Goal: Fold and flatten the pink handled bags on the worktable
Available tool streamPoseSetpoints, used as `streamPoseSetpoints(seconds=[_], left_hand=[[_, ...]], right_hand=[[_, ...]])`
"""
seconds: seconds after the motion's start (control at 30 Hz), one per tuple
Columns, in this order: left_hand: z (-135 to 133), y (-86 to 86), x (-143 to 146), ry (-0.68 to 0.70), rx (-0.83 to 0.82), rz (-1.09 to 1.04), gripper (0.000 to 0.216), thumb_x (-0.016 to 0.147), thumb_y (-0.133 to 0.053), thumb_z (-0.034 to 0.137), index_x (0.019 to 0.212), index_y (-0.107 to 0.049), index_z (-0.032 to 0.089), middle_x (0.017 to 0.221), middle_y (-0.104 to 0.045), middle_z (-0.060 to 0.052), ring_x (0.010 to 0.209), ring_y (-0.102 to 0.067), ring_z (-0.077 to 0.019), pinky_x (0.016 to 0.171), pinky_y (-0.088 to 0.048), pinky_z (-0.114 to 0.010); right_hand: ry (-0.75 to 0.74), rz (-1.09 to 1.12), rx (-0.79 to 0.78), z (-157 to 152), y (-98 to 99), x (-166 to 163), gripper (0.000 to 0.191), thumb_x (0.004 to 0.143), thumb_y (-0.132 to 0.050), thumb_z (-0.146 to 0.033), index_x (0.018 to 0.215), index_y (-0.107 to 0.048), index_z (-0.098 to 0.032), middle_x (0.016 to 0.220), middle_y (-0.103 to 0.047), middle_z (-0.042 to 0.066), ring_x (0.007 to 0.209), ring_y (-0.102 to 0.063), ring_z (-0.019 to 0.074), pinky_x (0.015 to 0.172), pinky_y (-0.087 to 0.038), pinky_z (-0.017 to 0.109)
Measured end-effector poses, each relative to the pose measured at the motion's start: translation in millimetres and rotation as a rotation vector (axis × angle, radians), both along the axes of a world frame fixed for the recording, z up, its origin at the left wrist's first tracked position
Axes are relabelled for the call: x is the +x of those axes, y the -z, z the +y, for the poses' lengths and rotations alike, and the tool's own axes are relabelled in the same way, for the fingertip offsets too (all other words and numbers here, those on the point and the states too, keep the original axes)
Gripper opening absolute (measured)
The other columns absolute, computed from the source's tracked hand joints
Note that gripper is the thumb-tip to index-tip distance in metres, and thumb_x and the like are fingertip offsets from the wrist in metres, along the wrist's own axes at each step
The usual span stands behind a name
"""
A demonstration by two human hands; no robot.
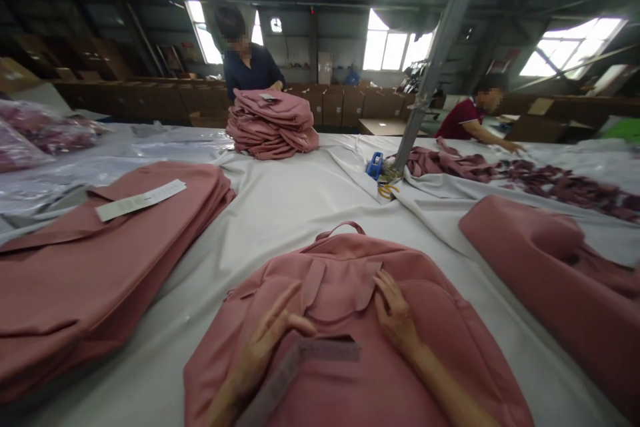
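Observation:
A pink backpack (430, 360) lies flat in front of me, its top loop handle (345, 227) pointing away. My left hand (265, 340) rests on the left half of the backpack, fingers stretched out and thumb apart. Beside that thumb is a bent strap with a greyish strip (325, 349). My right hand (397, 313) touches the right one of two short pink flaps (369, 283) near the top, its fingers extended along the flap's edge. The left flap (314, 283) lies close to my left fingertips. Neither hand appears to grip anything.
Pink bags with a paper tag (143, 200) are stacked at left; another pink bag (545, 280) lies at right. A bag pile (273, 123) stands before a person across the table. Near the metal post (435, 53) are a blue tape dispenser (375, 165) and yellow-handled scissors (387, 191).

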State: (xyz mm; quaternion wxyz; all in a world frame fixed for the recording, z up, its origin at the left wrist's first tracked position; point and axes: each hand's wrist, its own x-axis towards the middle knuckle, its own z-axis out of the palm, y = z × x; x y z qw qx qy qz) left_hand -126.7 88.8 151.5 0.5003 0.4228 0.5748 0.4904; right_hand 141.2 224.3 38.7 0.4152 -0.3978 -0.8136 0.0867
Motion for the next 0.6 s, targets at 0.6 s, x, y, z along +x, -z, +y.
streamPoseSetpoints(seconds=[0.6], left_hand=[[-7.0, 73.4, 33.3, 0.096, -0.005, 0.388, 0.052, 0.072, -0.062, 0.05, 0.118, -0.064, 0.027, 0.121, -0.065, -0.008, 0.118, -0.055, -0.033, 0.104, -0.043, -0.04]], right_hand=[[-0.103, 0.378, -0.655, -69.6, -23.0, -13.8, 0.052, 0.089, -0.049, -0.049, 0.134, -0.049, -0.022, 0.09, -0.07, 0.007, 0.091, -0.067, 0.0287, 0.071, -0.059, 0.039]])
